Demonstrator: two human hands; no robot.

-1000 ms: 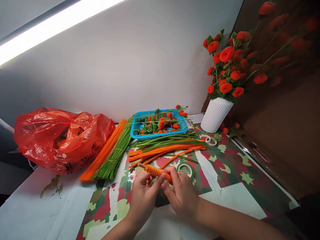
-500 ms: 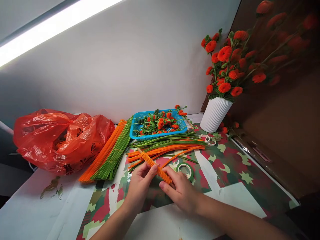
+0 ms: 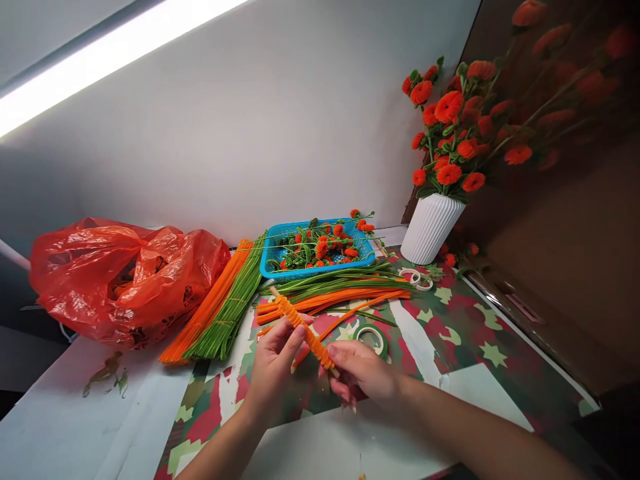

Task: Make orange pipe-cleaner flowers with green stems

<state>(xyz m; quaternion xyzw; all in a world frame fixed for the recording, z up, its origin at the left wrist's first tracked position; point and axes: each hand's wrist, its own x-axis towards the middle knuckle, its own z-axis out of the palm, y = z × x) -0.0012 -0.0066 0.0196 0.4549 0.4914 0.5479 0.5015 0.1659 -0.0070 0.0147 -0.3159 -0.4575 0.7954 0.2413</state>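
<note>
A thin wooden stick [image 3: 273,291] slants between my hands, wound along most of its length with a coiled orange pipe cleaner [image 3: 289,311]. Its bare upper tip points away to the left. My left hand [image 3: 277,357] grips the wound stick near its middle, thumb on top. Towards the lower end, my right hand [image 3: 361,371] pinches it between thumb and fingers, with the other fingers curled below. Just beyond, loose orange pipe cleaners [image 3: 340,300] and green pipe cleaners [image 3: 320,285] lie on the table.
Behind stands a blue basket [image 3: 320,271] of small orange flowers. To the left are bundled green stems [image 3: 223,320] and a red plastic bag [image 3: 125,280]. A green tape roll [image 3: 383,343] lies by my right hand; a white vase [image 3: 431,230] of flowers stands back right.
The wound stick has shifted slightly left and tilted more steeply. My right hand has turned, its fingers now showing beneath the stick's lower end.
</note>
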